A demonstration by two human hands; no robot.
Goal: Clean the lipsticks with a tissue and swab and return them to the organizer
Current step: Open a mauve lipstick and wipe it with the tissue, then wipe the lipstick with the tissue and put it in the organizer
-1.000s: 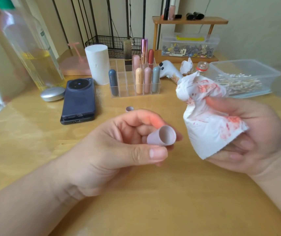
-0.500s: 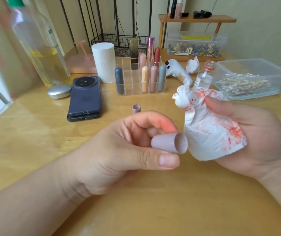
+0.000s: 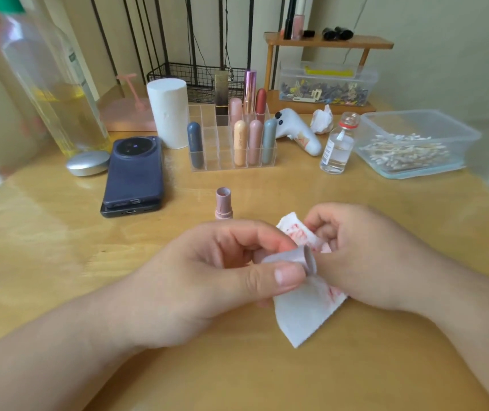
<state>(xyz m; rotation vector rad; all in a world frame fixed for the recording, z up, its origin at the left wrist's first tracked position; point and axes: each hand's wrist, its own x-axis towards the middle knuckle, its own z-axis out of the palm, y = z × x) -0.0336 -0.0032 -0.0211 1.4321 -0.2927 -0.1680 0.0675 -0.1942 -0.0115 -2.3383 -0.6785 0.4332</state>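
Head view: your right grip [image 3: 379,262], clutching the stained tissue [image 3: 305,315], has just closed onto the mouth of the cap [image 3: 290,258] pinched in your left grip [image 3: 207,277]. Wiping begins (the lipstick [image 3: 224,203] waits upright on the surface [image 3: 59,262], outside the organizer [image 3: 231,161]).

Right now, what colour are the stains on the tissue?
Red, on a white tissue; head view shows it.

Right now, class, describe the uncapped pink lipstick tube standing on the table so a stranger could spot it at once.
Find the clear acrylic organizer on the yellow wooden table. In front of it, right of the dark blue phone, a pink lipstick tube stands upright. Unlike the organizer's capped lipsticks, it is uncapped and outside any slot.
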